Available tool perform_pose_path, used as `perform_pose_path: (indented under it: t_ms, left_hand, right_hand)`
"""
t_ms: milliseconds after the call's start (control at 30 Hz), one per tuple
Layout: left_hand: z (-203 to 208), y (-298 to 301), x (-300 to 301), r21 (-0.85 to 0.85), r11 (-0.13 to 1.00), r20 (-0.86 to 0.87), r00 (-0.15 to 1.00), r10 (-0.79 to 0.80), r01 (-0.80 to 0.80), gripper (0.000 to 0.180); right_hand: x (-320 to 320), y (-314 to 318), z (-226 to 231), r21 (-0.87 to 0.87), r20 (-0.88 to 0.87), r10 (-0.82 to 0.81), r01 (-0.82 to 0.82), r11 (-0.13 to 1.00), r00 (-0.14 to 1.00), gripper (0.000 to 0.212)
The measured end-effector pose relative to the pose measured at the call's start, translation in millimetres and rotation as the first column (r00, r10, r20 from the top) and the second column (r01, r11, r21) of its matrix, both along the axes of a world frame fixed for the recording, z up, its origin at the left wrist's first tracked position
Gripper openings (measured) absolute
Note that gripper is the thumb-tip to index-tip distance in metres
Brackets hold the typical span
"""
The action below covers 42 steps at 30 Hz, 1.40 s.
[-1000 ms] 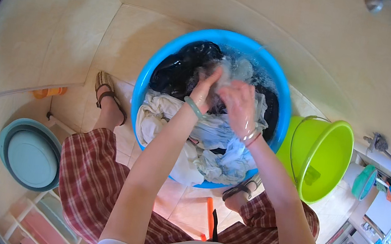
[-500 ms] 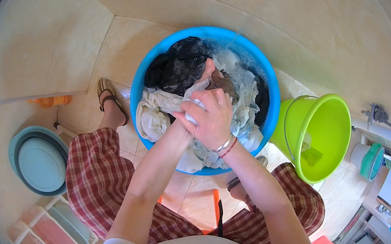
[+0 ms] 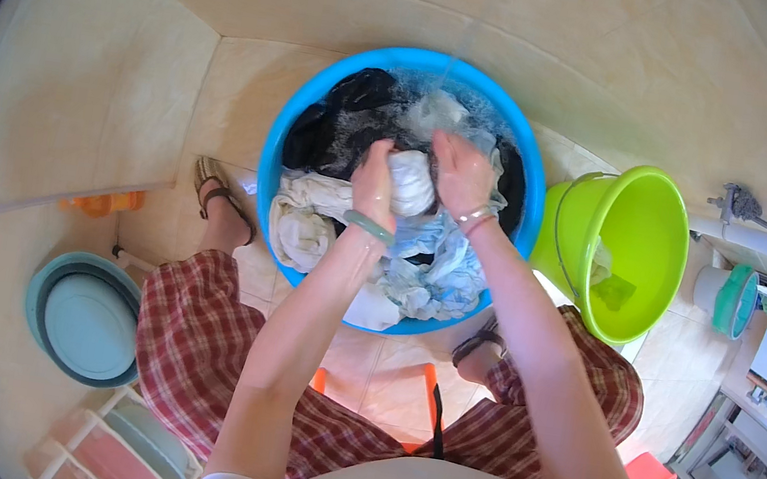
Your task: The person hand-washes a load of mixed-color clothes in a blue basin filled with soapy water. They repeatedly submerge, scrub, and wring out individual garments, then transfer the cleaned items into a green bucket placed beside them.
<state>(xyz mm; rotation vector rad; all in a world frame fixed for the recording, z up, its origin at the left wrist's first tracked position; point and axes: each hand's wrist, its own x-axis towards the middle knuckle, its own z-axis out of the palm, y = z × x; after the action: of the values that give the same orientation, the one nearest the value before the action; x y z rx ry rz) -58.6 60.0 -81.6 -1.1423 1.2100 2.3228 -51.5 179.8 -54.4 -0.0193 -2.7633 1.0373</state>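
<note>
A bunched white cloth (image 3: 411, 183) is between my hands, above the wash in a round blue basin (image 3: 537, 203). My left hand (image 3: 374, 184), with a green bangle at its wrist, is closed against the cloth's left side; its fingertips are partly hidden. Beside the cloth's right edge, my right hand (image 3: 465, 178) has its fingers stretched out and no clear grip. Below them lie cream cloth (image 3: 302, 232) and pale blue-white cloth (image 3: 443, 273). Dark, wet cloth (image 3: 350, 130) is at the basin's far side, where the water is bubbly.
A lime-green bucket (image 3: 594, 311) leans at the basin's right, with something pale green inside. Grey-blue basins (image 3: 90, 327) stand at left, above a white rack (image 3: 64, 450). A tap (image 3: 734, 205) is on the right wall. Tiled walls rise close behind and left of the basin.
My hands, clasped together over the white cloth before, have come apart. My right hand has moved up and right, my left hand slightly down; the bunched cloth now shows between them.
</note>
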Motion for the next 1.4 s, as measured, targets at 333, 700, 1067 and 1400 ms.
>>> perform_pose_path:
  t_ms: [333,700,1067,1400]
  left_hand:
    - [14,-72,2,-0.884,0.359,-0.101,0.63,-0.77,0.298,0.068]
    - [125,-82,-30,-0.69,0.609,-0.304,0.608,-0.734,0.39,0.039]
    - [89,-76,-50,-0.686,0.647,-0.449,0.506,-0.737,0.333,0.041]
    - [-40,-44,-17,-0.896,-0.402,0.433,0.18,-0.883,0.187,0.052]
  right_hand:
    - [-10,89,-10,-0.113,-0.04,0.082,-0.086,0.99,0.996,0.038]
    - [1,86,86,0.45,0.084,0.224,-0.238,0.861,0.971,0.042]
    - [-33,84,43,-0.537,0.065,0.184,-0.121,0.835,0.981,0.059]
    - [-27,23,-76,0.44,0.231,0.275,-0.352,0.826,0.933,0.041]
